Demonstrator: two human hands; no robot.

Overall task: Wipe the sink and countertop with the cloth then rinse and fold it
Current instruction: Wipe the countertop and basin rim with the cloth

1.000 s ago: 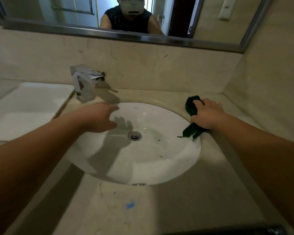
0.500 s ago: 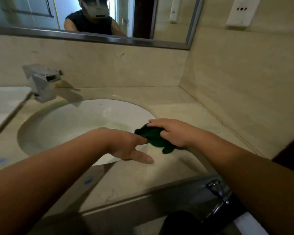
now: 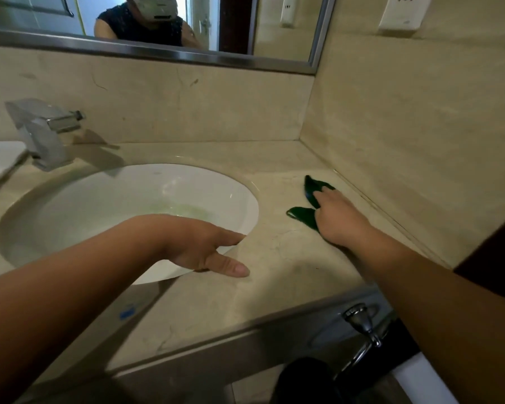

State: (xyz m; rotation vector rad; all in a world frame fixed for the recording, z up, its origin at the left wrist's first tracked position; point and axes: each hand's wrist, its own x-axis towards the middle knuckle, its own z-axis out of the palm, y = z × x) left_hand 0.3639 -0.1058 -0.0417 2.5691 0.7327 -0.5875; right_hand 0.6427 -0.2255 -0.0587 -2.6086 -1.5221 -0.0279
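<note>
A dark green cloth (image 3: 303, 215) lies on the beige countertop (image 3: 277, 182) to the right of the white round sink (image 3: 239, 196). My right hand (image 3: 340, 218) presses flat on the cloth, fingers over it, close to the right wall; parts of the cloth stick out past the fingers. My left hand (image 3: 204, 246) hovers over the sink's right front rim with fingers spread and nothing in it. A little greenish water stands in the sink bowl.
A chrome faucet (image 3: 45, 132) stands behind the sink at the left. A mirror (image 3: 158, 27) hangs above the backsplash. The right wall carries a white socket (image 3: 403, 11). A chrome fitting (image 3: 362, 325) sits below the counter's front edge. A blue mark (image 3: 127, 312) shows on the counter.
My right hand has slid the cloth from the sink's right rim outward across the countertop toward the right wall. My left hand stays near the sink rim. The camera view shifted right.
</note>
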